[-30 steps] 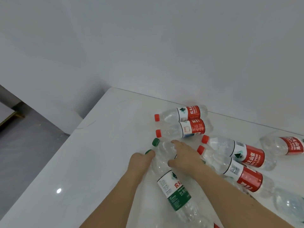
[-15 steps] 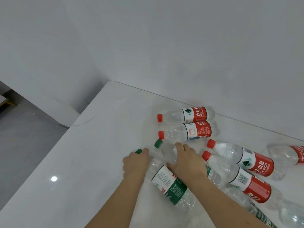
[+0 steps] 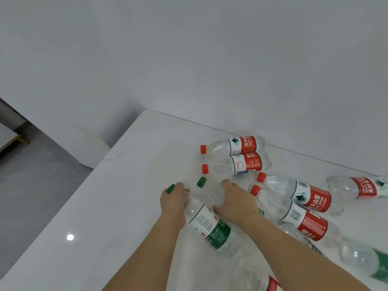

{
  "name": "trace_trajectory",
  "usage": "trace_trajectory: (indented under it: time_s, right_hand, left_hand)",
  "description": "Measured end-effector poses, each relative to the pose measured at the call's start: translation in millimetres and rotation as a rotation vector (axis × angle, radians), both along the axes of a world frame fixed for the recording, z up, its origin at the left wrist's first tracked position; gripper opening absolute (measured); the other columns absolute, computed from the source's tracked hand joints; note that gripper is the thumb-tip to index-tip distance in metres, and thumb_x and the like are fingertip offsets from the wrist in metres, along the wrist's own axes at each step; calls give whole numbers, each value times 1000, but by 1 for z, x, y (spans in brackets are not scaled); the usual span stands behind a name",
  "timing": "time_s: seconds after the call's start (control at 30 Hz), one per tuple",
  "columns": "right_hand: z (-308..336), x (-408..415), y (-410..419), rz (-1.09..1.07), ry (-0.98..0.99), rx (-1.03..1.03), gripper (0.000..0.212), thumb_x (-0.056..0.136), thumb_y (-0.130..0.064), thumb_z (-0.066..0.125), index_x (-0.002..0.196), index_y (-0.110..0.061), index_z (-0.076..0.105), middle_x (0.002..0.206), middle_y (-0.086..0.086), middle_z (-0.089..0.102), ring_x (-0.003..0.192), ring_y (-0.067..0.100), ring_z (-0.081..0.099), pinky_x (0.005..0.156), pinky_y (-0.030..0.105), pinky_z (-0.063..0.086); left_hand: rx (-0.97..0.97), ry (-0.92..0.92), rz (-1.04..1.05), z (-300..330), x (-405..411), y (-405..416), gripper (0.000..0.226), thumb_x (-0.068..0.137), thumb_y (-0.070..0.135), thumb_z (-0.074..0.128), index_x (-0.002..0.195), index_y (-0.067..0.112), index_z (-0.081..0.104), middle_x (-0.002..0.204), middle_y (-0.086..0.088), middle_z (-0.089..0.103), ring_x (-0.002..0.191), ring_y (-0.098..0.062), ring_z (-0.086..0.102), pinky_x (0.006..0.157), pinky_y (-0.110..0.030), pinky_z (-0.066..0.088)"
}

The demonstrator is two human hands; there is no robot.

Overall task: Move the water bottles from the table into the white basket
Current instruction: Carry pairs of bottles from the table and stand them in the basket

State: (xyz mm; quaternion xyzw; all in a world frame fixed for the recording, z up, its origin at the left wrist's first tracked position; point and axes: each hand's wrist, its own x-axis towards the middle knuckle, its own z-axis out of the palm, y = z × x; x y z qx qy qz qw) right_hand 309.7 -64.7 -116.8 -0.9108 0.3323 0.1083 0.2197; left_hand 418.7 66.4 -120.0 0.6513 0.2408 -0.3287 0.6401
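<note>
Several clear water bottles lie on their sides on the white table (image 3: pixel 117 206). My left hand (image 3: pixel 173 201) grips the neck end of a green-label bottle (image 3: pixel 210 227), whose green cap pokes out past my fingers. My right hand (image 3: pixel 235 201) curls over a second green-capped bottle (image 3: pixel 210 189) lying beside it. Two red-label bottles (image 3: pixel 235 145) (image 3: pixel 237 164) lie just beyond my hands, and two more (image 3: pixel 300 194) (image 3: pixel 294 217) lie to the right. The white basket is not in view.
Another red-label bottle (image 3: pixel 361 186) lies at the far right near the wall. A green-label bottle (image 3: pixel 365 263) and a red-label one (image 3: pixel 270 282) sit at the lower right. The table's left edge drops to a grey floor (image 3: pixel 31 175).
Both hands have slid a little along the two green-capped bottles; the left one now wraps the neck of its bottle. The view shifted slightly.
</note>
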Motion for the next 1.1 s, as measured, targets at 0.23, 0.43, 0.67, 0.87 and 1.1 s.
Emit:
trace_trajectory:
  time_s: [0.23, 0.43, 0.67, 0.87, 1.1]
  right_hand:
    - [85, -51, 0, -226, -398, 394, 73, 64, -37, 75, 128, -31, 41, 107, -3, 64, 95, 17, 63, 83, 42, 56]
    - [199, -101, 5, -382, -805, 563, 37, 66, -47, 78, 96, -37, 60, 88, -12, 71, 82, 7, 68, 67, 25, 47]
    - [346, -127, 14, -459, -1145, 737, 15, 75, -16, 76, 84, -14, 63, 74, 2, 68, 72, 23, 66, 68, 34, 50]
    - [456, -123, 49, -325, -1288, 596, 23, 78, -32, 74, 84, -11, 66, 69, 0, 67, 74, 23, 68, 82, 46, 58]
    - [519, -80, 109, -246, -1355, 513, 20, 72, -31, 74, 79, -13, 67, 65, -3, 64, 72, 21, 64, 85, 55, 56]
  left_hand:
    - [115, -528, -223, 98, -38, -1, 13, 84, 17, 62, 87, 16, 49, 86, -12, 67, 68, -18, 55, 56, -26, 41]
    - [91, -897, -320, 237, -70, 0, 18, 82, 19, 63, 88, 12, 48, 76, -2, 53, 63, -16, 47, 56, -28, 40]
    - [-2, -1092, -336, 390, -104, 16, 15, 84, 22, 59, 89, 16, 47, 98, -19, 68, 73, -19, 55, 59, -30, 41]
    - [-67, -1204, -281, 474, -110, 45, 13, 82, 24, 58, 88, 19, 48, 97, -14, 70, 73, -18, 56, 59, -29, 41]
    - [-111, -1271, -199, 534, -75, 112, 11, 85, 23, 58, 90, 19, 49, 88, -6, 71, 68, -12, 59, 58, -27, 41]
